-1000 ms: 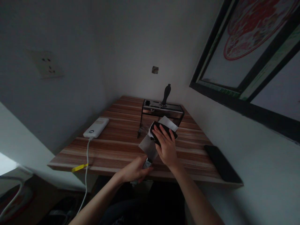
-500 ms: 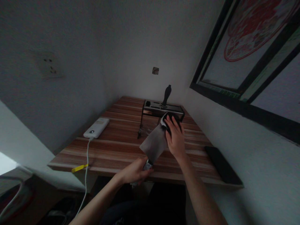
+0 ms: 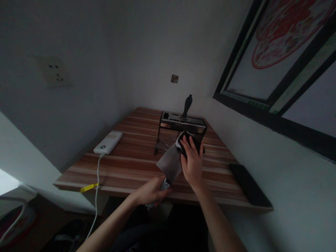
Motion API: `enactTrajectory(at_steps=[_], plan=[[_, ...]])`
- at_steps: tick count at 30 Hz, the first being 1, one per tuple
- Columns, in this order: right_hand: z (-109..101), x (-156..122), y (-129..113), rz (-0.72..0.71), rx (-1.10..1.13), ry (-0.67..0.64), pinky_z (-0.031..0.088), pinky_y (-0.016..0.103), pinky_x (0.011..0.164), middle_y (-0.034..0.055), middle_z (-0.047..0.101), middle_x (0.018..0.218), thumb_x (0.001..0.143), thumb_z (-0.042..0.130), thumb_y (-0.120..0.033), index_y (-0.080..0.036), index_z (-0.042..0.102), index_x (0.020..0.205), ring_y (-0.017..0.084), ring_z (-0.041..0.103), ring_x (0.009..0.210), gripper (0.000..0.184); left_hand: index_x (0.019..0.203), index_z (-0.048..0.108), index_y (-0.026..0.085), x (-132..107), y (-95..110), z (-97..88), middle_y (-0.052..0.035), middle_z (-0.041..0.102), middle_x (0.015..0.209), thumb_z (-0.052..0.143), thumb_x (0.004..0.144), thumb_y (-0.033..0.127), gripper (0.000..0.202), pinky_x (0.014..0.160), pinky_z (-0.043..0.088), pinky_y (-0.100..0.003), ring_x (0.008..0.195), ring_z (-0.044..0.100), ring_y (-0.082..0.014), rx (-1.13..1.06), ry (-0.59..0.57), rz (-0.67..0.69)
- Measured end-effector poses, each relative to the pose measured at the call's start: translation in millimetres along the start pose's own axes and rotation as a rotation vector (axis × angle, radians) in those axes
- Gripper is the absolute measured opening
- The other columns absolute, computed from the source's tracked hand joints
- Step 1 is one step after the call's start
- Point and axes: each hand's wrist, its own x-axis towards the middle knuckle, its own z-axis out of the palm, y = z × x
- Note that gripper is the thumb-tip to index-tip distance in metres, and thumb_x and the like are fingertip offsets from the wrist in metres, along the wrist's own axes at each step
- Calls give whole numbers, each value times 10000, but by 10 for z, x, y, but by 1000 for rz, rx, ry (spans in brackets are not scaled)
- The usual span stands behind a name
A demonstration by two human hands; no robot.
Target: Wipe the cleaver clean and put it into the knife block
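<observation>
My left hand point(image 3: 153, 190) is closed round the handle of a cleaver point(image 3: 170, 164) at the table's front edge. The broad grey blade points away and to the right over the table. My right hand point(image 3: 193, 162) presses a black cloth point(image 3: 187, 143) with a white edge against the blade's far part, fingers bent over it. The cloth hides the blade's tip. Just behind stands a knife rack point(image 3: 183, 120) with a metal slotted top and clear sides. One black-handled tool point(image 3: 187, 105) sticks up out of it.
On the wood-grain table point(image 3: 126, 168) a white power bank point(image 3: 108, 142) with a cable lies left. A yellow strip point(image 3: 89, 188) is at the front left edge. A black phone-like slab point(image 3: 250, 184) lies at the right edge. Walls close in behind and on the right.
My right hand and the black cloth have slid down the blade, nearer to me and slightly left. My left hand and the cleaver have stayed in place.
</observation>
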Motion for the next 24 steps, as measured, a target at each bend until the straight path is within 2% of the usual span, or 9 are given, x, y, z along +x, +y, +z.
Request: enactTrajectory(at_steps=[8, 12, 17, 24], plan=[[104, -337, -363, -49, 78, -143, 39, 521, 1108, 32, 386, 1425, 838, 364, -92, -218, 330, 1362, 199, 206, 1371, 540, 927, 456, 147, 11, -12, 10, 77, 475, 470, 477, 821, 282, 172, 358, 328, -138, 342, 444, -61, -47, 6, 31], [128, -447, -467, -84, 100, -223, 16, 507, 1111, 26, 368, 1435, 820, 369, -87, -201, 318, 1371, 199, 190, 1375, 565, 817, 483, 134, 14, -14, 1, 50, 489, 484, 458, 772, 193, 78, 356, 332, -146, 357, 456, -67, -57, -19, 13], [139, -556, -539, -122, 160, -267, 12, 484, 1113, 16, 393, 1421, 794, 378, -94, -203, 314, 1381, 197, 214, 1367, 600, 765, 502, 136, 1, -44, 6, 35, 505, 544, 478, 669, 151, 100, 380, 354, -175, 388, 448, -72, -92, 3, -15], [92, -649, -547, -199, 195, -334, 15, 457, 1115, 22, 402, 1415, 857, 375, -197, -210, 302, 1388, 201, 240, 1358, 536, 576, 476, 161, -28, -33, 2, 23, 458, 466, 422, 605, 145, 64, 408, 321, -192, 423, 443, -99, 65, 49, -142]])
